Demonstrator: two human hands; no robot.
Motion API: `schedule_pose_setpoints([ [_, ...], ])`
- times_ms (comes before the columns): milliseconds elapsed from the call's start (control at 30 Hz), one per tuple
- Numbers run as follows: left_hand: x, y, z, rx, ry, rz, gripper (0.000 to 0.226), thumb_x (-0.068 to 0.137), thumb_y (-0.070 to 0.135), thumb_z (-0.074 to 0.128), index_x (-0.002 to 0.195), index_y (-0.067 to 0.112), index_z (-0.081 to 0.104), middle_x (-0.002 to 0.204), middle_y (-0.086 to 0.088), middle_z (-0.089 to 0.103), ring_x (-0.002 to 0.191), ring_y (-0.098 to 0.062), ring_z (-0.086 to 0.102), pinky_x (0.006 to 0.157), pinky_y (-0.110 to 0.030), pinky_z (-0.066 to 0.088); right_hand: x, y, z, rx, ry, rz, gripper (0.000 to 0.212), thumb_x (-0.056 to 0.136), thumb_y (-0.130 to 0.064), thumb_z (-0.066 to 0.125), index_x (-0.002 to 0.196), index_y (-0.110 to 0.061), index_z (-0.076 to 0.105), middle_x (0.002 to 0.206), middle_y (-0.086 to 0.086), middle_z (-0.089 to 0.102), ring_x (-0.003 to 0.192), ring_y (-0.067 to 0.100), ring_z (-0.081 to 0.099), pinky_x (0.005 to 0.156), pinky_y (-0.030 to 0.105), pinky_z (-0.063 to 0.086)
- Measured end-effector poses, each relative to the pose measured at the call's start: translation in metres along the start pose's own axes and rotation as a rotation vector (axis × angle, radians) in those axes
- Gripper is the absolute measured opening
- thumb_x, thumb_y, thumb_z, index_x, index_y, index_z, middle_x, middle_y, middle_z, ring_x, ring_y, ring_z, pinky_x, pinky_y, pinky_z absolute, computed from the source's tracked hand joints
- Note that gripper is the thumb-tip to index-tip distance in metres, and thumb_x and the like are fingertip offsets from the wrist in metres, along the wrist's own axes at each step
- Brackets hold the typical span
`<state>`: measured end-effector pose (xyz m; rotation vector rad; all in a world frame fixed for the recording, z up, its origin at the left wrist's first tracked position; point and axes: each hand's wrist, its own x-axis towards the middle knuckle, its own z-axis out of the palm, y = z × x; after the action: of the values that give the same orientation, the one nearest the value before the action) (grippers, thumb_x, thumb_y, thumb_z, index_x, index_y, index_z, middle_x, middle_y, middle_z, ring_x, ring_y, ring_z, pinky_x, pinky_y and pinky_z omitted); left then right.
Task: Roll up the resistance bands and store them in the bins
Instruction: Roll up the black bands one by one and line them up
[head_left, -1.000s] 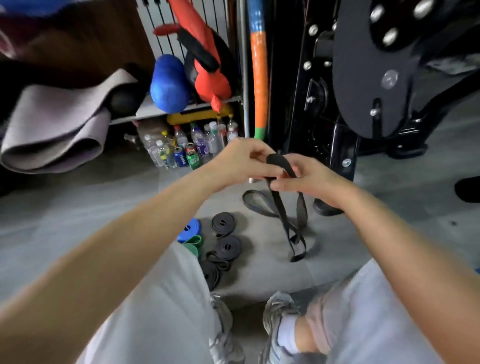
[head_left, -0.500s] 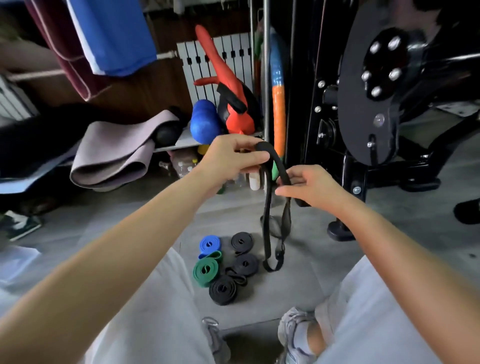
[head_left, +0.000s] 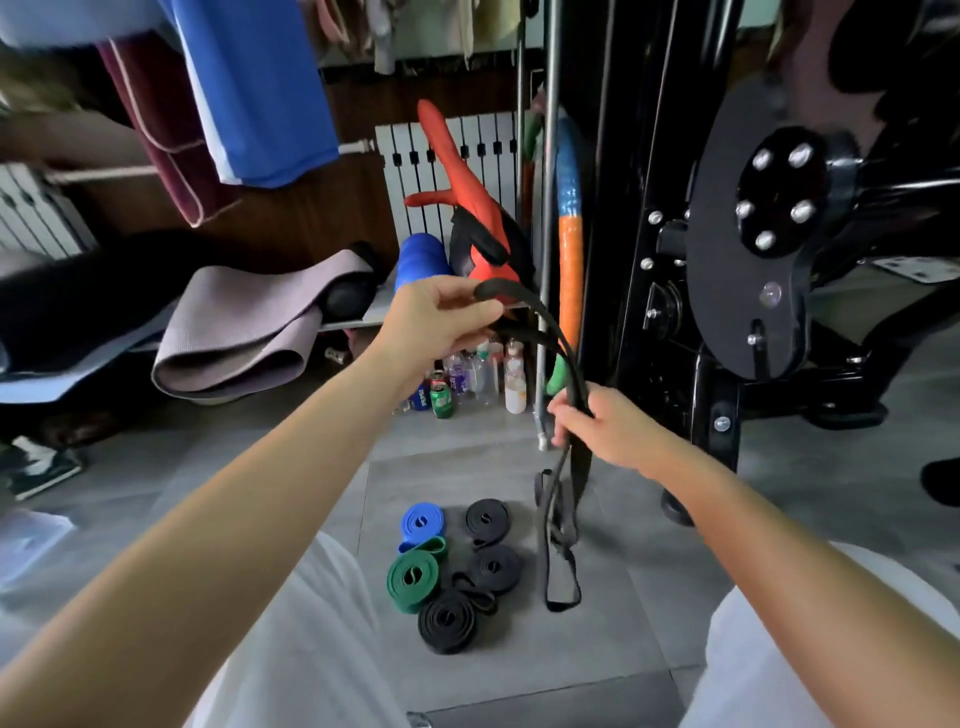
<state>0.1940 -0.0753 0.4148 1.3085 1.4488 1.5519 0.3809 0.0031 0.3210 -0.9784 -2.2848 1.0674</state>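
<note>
A long black resistance band (head_left: 561, 343) hangs unrolled between my hands. My left hand (head_left: 441, 322) pinches its folded top end, raised at chest height. My right hand (head_left: 605, 423) grips the band lower down and to the right, and the doubled tail (head_left: 563, 551) dangles down to the floor. On the floor below lie several rolled bands: a blue one (head_left: 423, 522), a green one (head_left: 413, 577) and three black ones (head_left: 487, 517) (head_left: 496, 569) (head_left: 447, 621). No bin is in sight.
A black gym machine (head_left: 737, 260) stands close on the right. A low shelf carries a folded grey mat (head_left: 244, 327), a blue roller (head_left: 421, 260) and a red strap tool (head_left: 467, 208). Bottles and cans (head_left: 467, 379) stand on the floor under it.
My hands have drawn apart: the left lifted the band's top end, the right slid down along it. The view tilted up, showing more of the shelf.
</note>
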Motion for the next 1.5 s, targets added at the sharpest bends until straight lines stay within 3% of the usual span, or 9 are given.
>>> schedule_pose_setpoints([
  [133,0.011,-0.016,-0.014,0.134,0.057,-0.117,0.014,0.081,0.007,0.070,0.091,0.016,0.068,0.070,0.006,0.069,0.063,-0.007,0.068,0.063,-0.020,0.057,0.020,-0.032,-0.037,0.228,0.172,0.016,0.019,0.099,-0.017,0.042,0.082,-0.015,0.051,0.063,0.006,0.053,0.062,0.022,0.054,0.074,0.047,0.053],
  [267,0.021,-0.013,-0.014,0.017,0.089,-0.088,0.009,0.084,0.009,0.068,0.093,0.010,0.067,0.067,0.006,0.071,0.068,-0.010,0.070,0.059,-0.017,0.054,0.030,-0.084,-0.079,0.306,0.232,-0.162,0.012,0.094,-0.013,0.047,0.085,-0.021,0.050,0.064,0.005,0.051,0.056,0.013,0.056,0.052,0.026,0.055],
  [400,0.023,-0.009,-0.012,-0.005,0.123,-0.054,0.006,0.085,0.013,0.068,0.092,0.012,0.067,0.085,-0.003,0.071,0.073,-0.011,0.071,0.062,-0.017,0.054,0.037,-0.090,-0.080,0.139,0.242,-0.185,0.009,0.091,-0.016,0.049,0.086,-0.023,0.051,0.068,0.001,0.055,0.059,0.011,0.058,0.066,0.036,0.057],
  [667,-0.007,-0.042,-0.006,0.124,-0.009,-0.134,0.015,0.082,0.003,0.069,0.090,0.016,0.070,0.078,-0.001,0.067,0.067,-0.008,0.063,0.069,-0.020,0.057,0.014,0.024,-0.012,-0.406,-0.186,0.149,0.014,0.083,-0.026,0.063,0.082,-0.012,0.062,0.076,0.005,0.062,0.072,0.022,0.060,0.066,0.031,0.046],
  [800,-0.024,-0.067,0.014,0.209,-0.121,-0.186,0.021,0.077,0.002,0.072,0.096,0.011,0.071,0.081,-0.002,0.066,0.065,-0.003,0.061,0.066,-0.017,0.056,-0.001,0.041,0.028,0.004,-0.243,0.154,0.031,0.074,-0.028,0.078,0.101,-0.017,0.066,0.101,0.002,0.070,0.094,0.013,0.066,0.090,0.028,0.050],
  [967,-0.037,-0.090,0.017,0.243,-0.146,-0.237,0.021,0.075,0.007,0.076,0.094,0.016,0.072,0.087,-0.003,0.069,0.068,-0.003,0.061,0.072,-0.021,0.057,0.009,0.035,0.040,0.337,-0.095,0.052,0.028,0.074,-0.007,0.077,0.083,-0.031,0.068,0.077,-0.013,0.073,0.075,-0.001,0.068,0.076,0.014,0.052],
  [1200,-0.030,-0.104,-0.002,0.031,-0.077,-0.245,0.022,0.075,0.001,0.073,0.086,0.020,0.072,0.079,0.008,0.072,0.074,-0.006,0.067,0.067,-0.017,0.054,0.027,0.019,0.049,0.285,-0.203,0.054,0.028,0.069,-0.008,0.082,0.083,-0.024,0.064,0.084,0.000,0.073,0.083,0.013,0.069,0.085,0.033,0.053],
  [1300,-0.030,-0.121,-0.011,-0.053,-0.038,-0.321,0.019,0.076,0.003,0.072,0.085,0.020,0.072,0.086,0.002,0.072,0.079,-0.012,0.069,0.071,-0.018,0.054,0.031,0.022,0.061,0.166,-0.283,0.057,0.024,0.068,-0.018,0.083,0.081,-0.025,0.064,0.069,-0.014,0.067,0.067,-0.001,0.063,0.072,0.024,0.050],
  [1500,-0.022,-0.144,-0.023,-0.082,-0.039,-0.347,0.029,0.079,-0.002,0.069,0.077,0.026,0.076,0.080,0.001,0.071,0.080,-0.012,0.068,0.075,-0.019,0.054,0.047,0.033,0.059,-0.241,-0.042,0.075,0.022,0.068,-0.045,0.079,0.081,-0.036,0.065,0.070,-0.017,0.064,0.070,0.003,0.061,0.067,0.033,0.053],
])
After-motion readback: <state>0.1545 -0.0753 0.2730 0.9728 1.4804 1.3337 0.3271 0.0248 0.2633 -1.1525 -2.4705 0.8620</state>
